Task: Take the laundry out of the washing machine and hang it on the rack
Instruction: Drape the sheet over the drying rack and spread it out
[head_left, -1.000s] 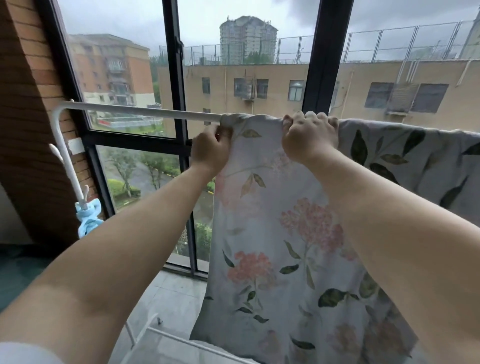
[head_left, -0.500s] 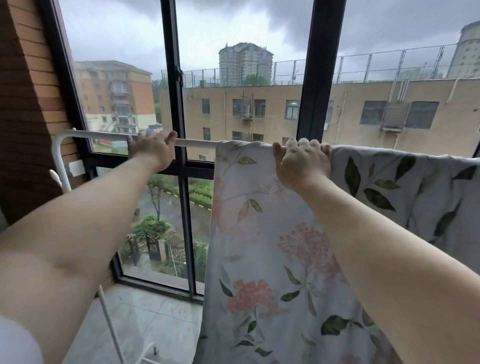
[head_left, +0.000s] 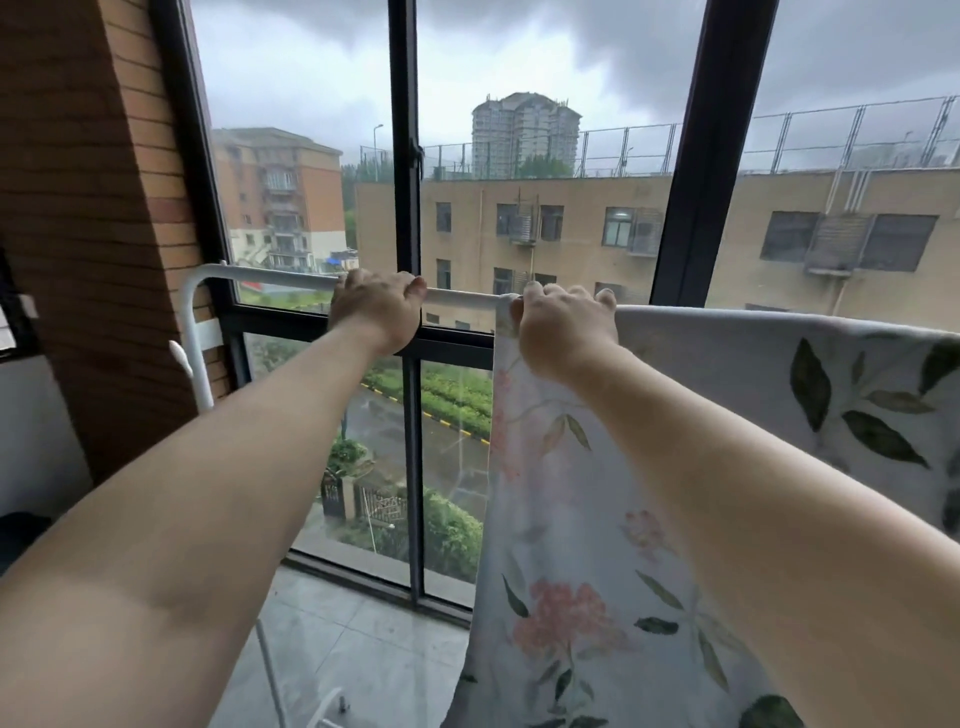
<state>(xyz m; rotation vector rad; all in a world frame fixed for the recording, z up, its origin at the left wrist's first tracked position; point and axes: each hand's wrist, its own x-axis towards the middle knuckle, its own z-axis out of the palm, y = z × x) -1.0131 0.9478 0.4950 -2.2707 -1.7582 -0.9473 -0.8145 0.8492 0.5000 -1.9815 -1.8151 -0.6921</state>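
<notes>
The floral sheet (head_left: 571, 545) is draped over the top bar (head_left: 270, 275) of the white rack (head_left: 195, 338), in the right half of the view. Its fold runs along the bar, left to right, and that is its long axis as far as can be seen. The cloth falls straight down from there towards the near floor. Its left edge hangs vertical, just right of the middle window post (head_left: 408, 156). On the right it runs out of view, so its full width cannot be told.

The right hand (head_left: 563, 327) grips the sheet at its top left corner, fingers curled over the bar with the cloth under them. The left hand (head_left: 376, 312) is well to the left of the sheet's edge, with its fingers wrapped over the bare bar. It holds only the bar.

As a judgement, this piece is close to done: it is up and carried by the rack. What looks left is to draw its edge leftward along the free stretch of bar, or to smooth it flat. Whether more laundry waits cannot be said, since the washing machine is not in view.

A brick wall (head_left: 78, 208) stands at far left, grey floor tiles (head_left: 353, 649) lie below, and buildings show beyond the glass under a dark sky.
</notes>
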